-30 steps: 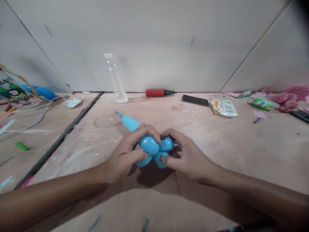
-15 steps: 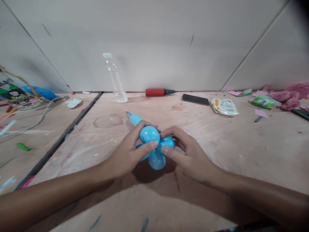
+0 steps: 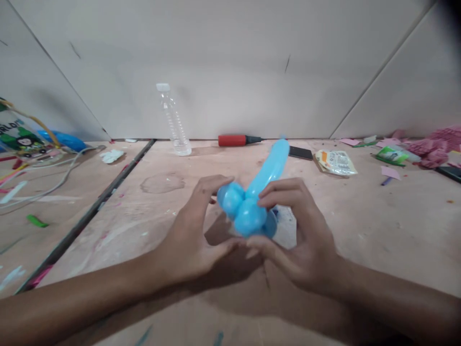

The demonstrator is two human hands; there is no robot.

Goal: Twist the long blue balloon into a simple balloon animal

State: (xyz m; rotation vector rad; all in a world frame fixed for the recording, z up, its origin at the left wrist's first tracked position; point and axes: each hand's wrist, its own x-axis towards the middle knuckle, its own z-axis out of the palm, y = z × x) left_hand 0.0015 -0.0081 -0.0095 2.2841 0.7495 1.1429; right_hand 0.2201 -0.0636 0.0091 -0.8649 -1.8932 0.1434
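Observation:
A twisted light blue balloon [image 3: 250,216] is held between both hands over the wooden table. Several round bubbles cluster at its near end, and one long straight segment points up and to the right. My left hand [image 3: 198,230] has its fingertips on the left bubble, with the thumb below the cluster. On the other side, my right hand [image 3: 302,230] curls its fingers over the base of the long segment, its thumb under the bubbles. The hands and balloon are slightly blurred.
Along the wall stand a clear bottle [image 3: 175,120], a red pump [image 3: 232,140], a phone [image 3: 300,153] and a plastic packet [image 3: 336,162]. Pink paper [image 3: 434,144] lies far right. At left are a cable [image 3: 68,173] and a green scrap [image 3: 37,221].
The balloon has been turned: its long segment now points up and right, where a shorter end pointed up-left. Both hands have spread further around the bubbles.

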